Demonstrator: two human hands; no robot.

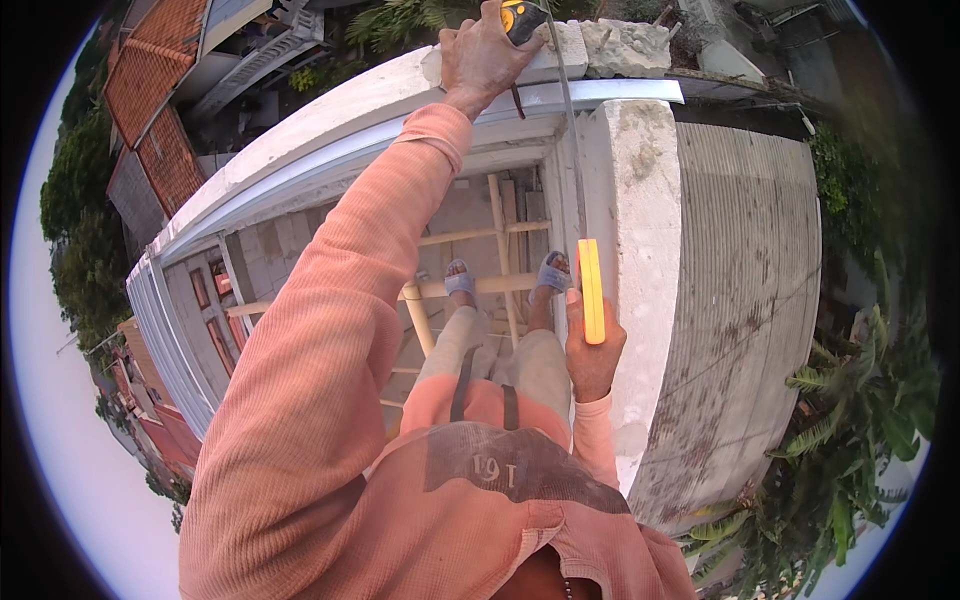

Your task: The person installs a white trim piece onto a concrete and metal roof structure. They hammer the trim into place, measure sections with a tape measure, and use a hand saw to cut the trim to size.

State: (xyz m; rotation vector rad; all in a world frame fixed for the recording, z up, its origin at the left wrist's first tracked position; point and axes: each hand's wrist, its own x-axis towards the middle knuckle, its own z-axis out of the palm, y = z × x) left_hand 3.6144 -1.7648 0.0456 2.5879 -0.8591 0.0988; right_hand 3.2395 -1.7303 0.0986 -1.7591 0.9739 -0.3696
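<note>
My left hand (480,55) is stretched far forward over the top of the pale block wall (400,90), closed around a black and yellow tape measure (521,22). Lower and to the right, my right hand (596,355) grips a flat yellow tool (591,285) whose exact kind I cannot make out. A thin grey strip (571,130) runs between the tape measure and the yellow tool; which of the two it belongs to is unclear. Right beside my right hand is the top of the white side wall (643,230).
Long light metal profiles (590,92) lie along the front wall. My sandalled feet stand on bamboo poles (500,284) over a deep room. A corrugated roof (745,300) adjoins the right wall, with leafy plants (830,450) beyond. Tiled roofs (150,75) lie far left.
</note>
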